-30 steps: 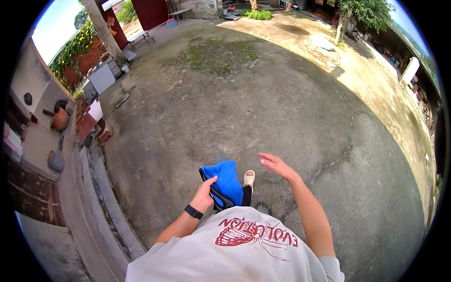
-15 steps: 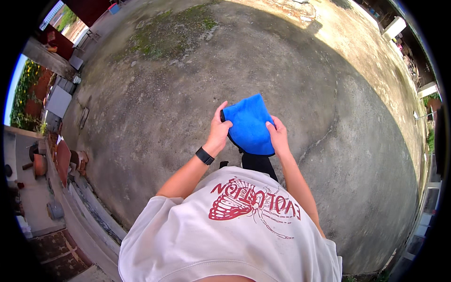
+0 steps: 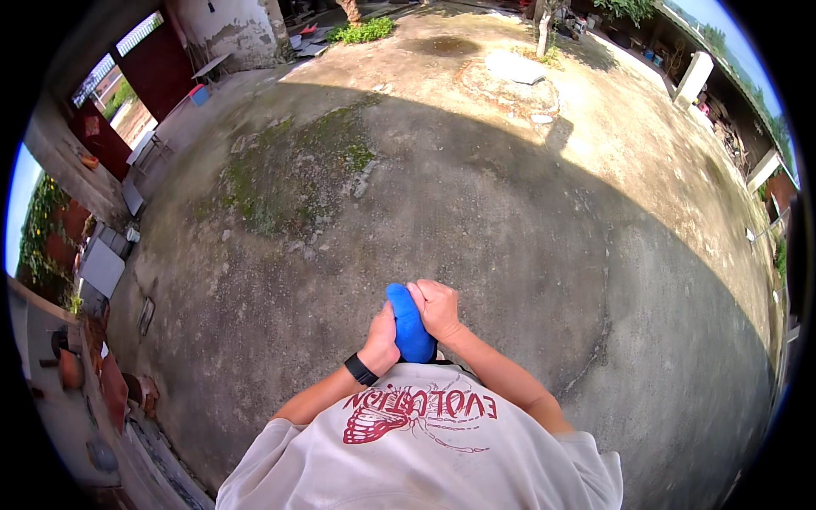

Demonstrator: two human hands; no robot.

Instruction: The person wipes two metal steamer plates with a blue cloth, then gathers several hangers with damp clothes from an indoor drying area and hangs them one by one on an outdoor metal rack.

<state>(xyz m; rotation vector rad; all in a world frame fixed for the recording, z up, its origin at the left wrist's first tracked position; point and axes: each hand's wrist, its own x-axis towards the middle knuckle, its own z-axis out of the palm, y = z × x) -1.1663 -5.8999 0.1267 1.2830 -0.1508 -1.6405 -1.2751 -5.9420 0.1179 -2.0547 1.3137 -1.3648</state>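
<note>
Close in front of my white printed shirt (image 3: 425, 425) I hold a blue cloth (image 3: 413, 338), bunched into a narrow, rounded bundle. My left hand (image 3: 382, 337), with a black band on its wrist, grips its left side. Curled over the upper right part of the cloth is my right hand (image 3: 437, 308), its fingers closed. The top end of the cloth pokes up between both hands. Part of the cloth is hidden behind my fingers.
A rough concrete yard (image 3: 493, 246) surrounds me, with a mossy patch (image 3: 293, 170) ahead to the left. Low clutter and a grey panel (image 3: 102, 269) line the left side. Far ahead, a pale slab (image 3: 514, 68) lies in sunlight near a thin tree trunk (image 3: 544, 36).
The cloth was spread flat between both hands and is now bunched up. My hands have come closer together and nearer my body, and the view has tilted up to show more yard.
</note>
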